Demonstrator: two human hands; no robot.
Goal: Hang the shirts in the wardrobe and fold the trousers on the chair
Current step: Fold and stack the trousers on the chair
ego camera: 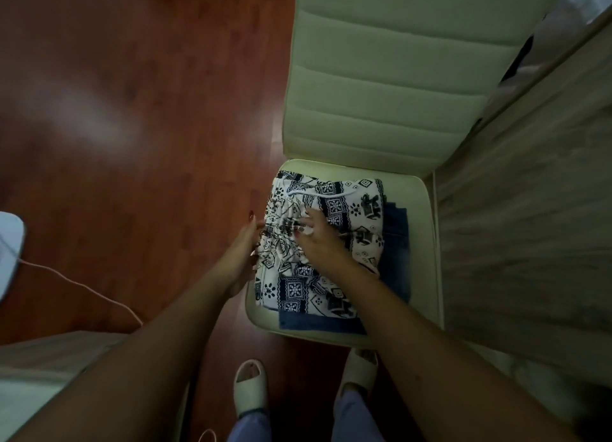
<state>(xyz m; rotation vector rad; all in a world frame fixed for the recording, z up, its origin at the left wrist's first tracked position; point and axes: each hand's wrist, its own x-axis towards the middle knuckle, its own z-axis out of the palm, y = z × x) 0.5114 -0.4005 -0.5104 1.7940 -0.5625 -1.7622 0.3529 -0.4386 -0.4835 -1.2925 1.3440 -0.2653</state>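
Folded white trousers with a dark blue print [334, 203] lie on the seat of a cream padded chair [420, 210]. Under them sits a folded pair of blue jeans [395, 243], showing at the right and front edges. My right hand [319, 239] rests flat on top of the patterned trousers near their gathered waistband. At the left edge of that bundle is my left hand [243, 253], fingers against the fabric's side. A white drawstring [318, 193] crosses the top of the fold.
Dark reddish wooden floor [132, 110] spreads to the left. A pale wood-grain panel [530, 210] stands right of the chair. A white object [8, 253] with a thin cord [82, 284] is at the left edge. My feet in pale slippers [250, 387] stand before the chair.
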